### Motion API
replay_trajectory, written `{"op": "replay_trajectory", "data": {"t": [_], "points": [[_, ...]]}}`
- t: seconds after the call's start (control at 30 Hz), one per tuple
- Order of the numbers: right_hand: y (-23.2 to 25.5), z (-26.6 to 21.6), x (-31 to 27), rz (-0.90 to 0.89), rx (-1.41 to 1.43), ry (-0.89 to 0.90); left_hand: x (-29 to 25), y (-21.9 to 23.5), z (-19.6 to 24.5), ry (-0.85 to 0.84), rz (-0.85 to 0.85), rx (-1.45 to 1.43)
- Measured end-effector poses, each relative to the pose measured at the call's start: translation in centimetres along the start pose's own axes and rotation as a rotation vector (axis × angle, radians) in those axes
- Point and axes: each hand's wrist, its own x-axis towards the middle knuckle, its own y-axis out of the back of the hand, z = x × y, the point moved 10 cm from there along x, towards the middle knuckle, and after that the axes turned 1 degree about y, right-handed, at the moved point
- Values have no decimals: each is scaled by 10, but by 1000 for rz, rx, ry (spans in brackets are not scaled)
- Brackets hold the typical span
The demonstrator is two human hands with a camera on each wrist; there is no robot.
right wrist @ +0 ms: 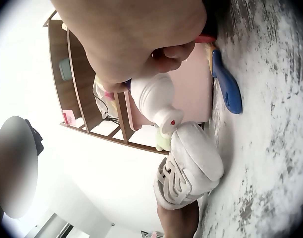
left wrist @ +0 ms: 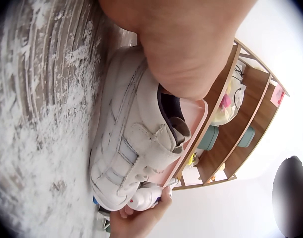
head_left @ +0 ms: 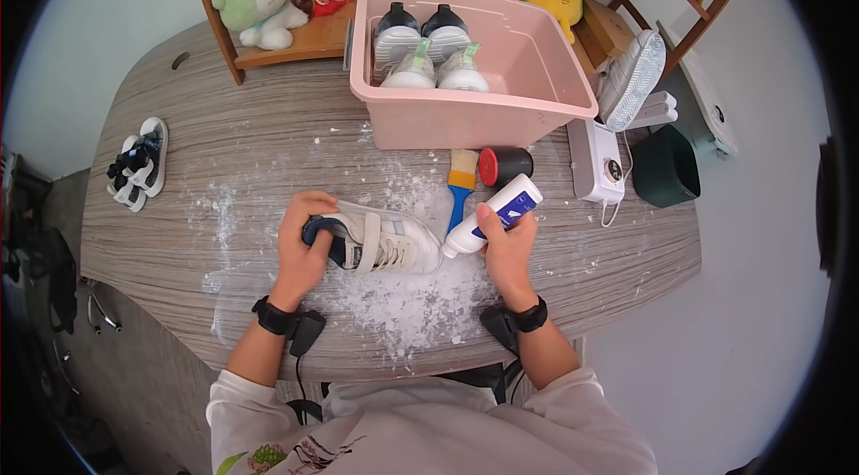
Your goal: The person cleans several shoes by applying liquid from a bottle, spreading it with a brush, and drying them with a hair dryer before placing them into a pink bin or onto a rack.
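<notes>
A white sneaker (head_left: 400, 244) with laces, a strap and a dark blue lining lies on the powder-dusted table. My left hand (head_left: 305, 242) grips it at the heel, thumb inside the opening. In my right hand (head_left: 511, 253) is a white squeeze bottle (head_left: 516, 199) with a blue label, tilted so its nozzle points down at the toe. The right wrist view has the bottle's tip (right wrist: 169, 122) right at the sneaker's toe (right wrist: 197, 148). Fingers and thumb wrap round the bottle's body. In the left wrist view the sneaker's side (left wrist: 122, 134) shows grey scuff lines.
Behind stands a pink bin (head_left: 465, 122) holding several shoes. A blue-handled brush (head_left: 461, 180) and a black, red-ended cylinder (head_left: 506, 167) lie before it. Small shoes (head_left: 140, 164) sit far left; a white device (head_left: 597, 162) and dark green container (head_left: 667, 168) stand right. White powder covers the table's middle.
</notes>
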Motion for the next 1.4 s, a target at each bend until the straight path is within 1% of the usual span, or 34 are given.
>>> {"op": "replay_trajectory", "data": {"t": [0.1, 0.17, 0.3, 0.37, 0.5, 0.57, 0.6, 0.67, 0.7, 0.77, 0.8, 0.87, 0.9, 0.97, 1.07, 1.17, 1.4], "points": [[-1, 3, -2, 3, 5, -40, 0, 1, -2, 21, 10, -1], [-8, 4, -3, -27, 72, -81, -1, 3, -4, 10, 41, 16], [-7, 8, -1, -31, 70, -79, -3, 4, -2, 8, 73, 68], [-12, 14, -2, -122, 53, -143, -3, 6, -1, 32, 94, 138], [-18, 17, -7, -182, 65, -171, -1, 9, -2, 81, 136, 204], [-22, 19, -9, -225, 96, -170, -4, 11, -20, 201, 155, 114], [-22, 22, -9, -225, 96, -170, -5, 9, -25, 202, 155, 114], [-22, 24, -10, -226, 118, -140, -6, 10, -30, 183, 218, -51], [-23, 24, -11, -226, 118, -140, -7, 12, -32, 183, 218, -51], [-24, 16, -13, -212, 173, -90, -4, 6, -27, 175, 80, 83], [-24, 16, -13, -213, 173, -91, -4, 7, -27, 176, 81, 83], [-29, 17, -16, -289, 127, -94, -3, -1, -24, 157, 9, 81], [-29, 19, -17, -289, 127, -95, -3, -1, -22, 158, 9, 81], [-39, 15, -20, -359, 205, -33, -2, -4, -18, 157, -25, 100], [-45, 10, -23, -398, 149, -42, -1, -4, -12, 160, -17, 122], [-44, 10, -22, -367, 158, -44, -2, -4, -16, 162, -13, 103], [-37, -4, -22, -374, 96, -4, -2, -4, -17, 164, -12, 113]]}}
